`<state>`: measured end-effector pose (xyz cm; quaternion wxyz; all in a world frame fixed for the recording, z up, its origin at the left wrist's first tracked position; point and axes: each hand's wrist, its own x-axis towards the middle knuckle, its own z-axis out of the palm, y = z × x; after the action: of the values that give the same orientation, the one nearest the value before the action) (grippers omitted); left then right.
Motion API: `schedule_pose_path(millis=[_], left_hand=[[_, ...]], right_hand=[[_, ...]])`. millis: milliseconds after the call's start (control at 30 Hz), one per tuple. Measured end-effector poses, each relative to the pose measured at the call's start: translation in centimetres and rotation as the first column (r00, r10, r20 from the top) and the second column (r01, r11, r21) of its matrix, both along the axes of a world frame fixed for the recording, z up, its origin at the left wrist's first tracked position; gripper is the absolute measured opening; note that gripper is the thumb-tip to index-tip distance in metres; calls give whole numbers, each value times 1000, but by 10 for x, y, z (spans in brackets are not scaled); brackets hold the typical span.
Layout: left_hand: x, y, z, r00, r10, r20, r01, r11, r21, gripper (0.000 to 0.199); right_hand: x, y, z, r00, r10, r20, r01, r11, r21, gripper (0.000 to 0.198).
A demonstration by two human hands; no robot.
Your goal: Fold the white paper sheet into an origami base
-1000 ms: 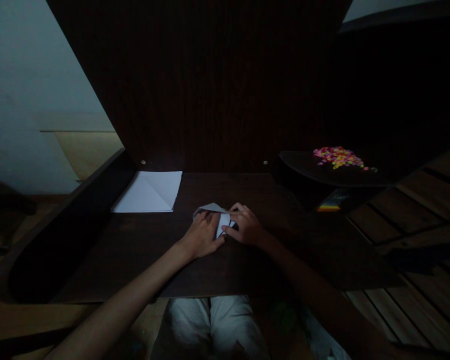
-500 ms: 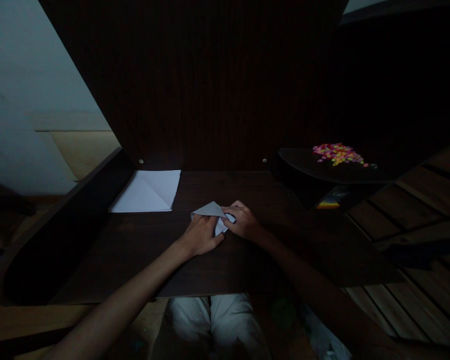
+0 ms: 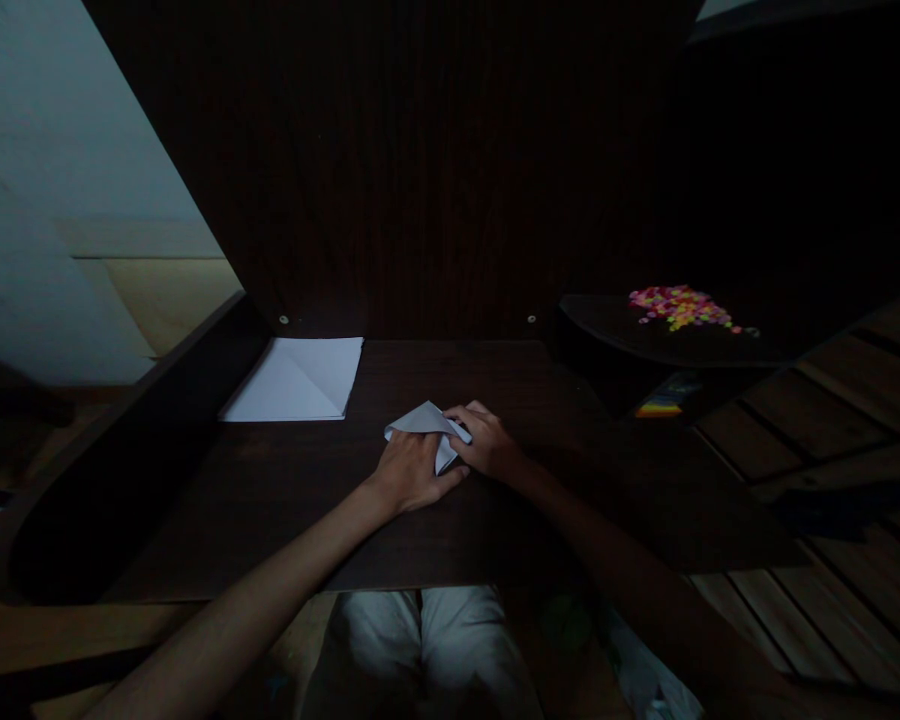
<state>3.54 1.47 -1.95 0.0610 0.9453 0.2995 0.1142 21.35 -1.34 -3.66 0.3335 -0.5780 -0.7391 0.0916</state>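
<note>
1. Head view: the left hand [image 3: 412, 475] lies low over the desk [image 3: 270, 510], back upward, its fingers reaching forward beneath a raised flap and its thumb stretched out toward the right hand.
2. It is loosely spread; the flap hides the fingertips, so whether they pinch anything is unclear.
3. The right hand [image 3: 486, 440] is half curled and turned inward, its thumb and fingers closed on the right side of the folded paper [image 3: 423, 418].
4. That paper sits between the hands and just ahead of the left one, its peak pointing away from the person.
5. The left forearm [image 3: 270, 580] slants in from the lower left; the right forearm [image 3: 592, 530], in deeper shadow, from the lower right.
6. Beyond the left hand, off to its left, lies white paper [image 3: 296, 380] with a diagonal crease.
7. Well beyond the right hand, to its right, small colourful pieces [image 3: 682, 306] are heaped on a dark shelf [image 3: 607, 328].
</note>
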Motion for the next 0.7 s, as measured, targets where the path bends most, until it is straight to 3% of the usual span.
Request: schedule_pose_path(millis=[367, 700], left_hand=[[3, 0, -2, 998, 39, 42, -39, 999, 11, 56], [-41, 5, 11, 971, -237, 37, 240, 960, -143, 54]], right_hand=[[-3, -3, 3, 998, 9, 54, -11, 999, 32, 27], [1, 1, -9, 997, 40, 73, -46, 995, 83, 43]])
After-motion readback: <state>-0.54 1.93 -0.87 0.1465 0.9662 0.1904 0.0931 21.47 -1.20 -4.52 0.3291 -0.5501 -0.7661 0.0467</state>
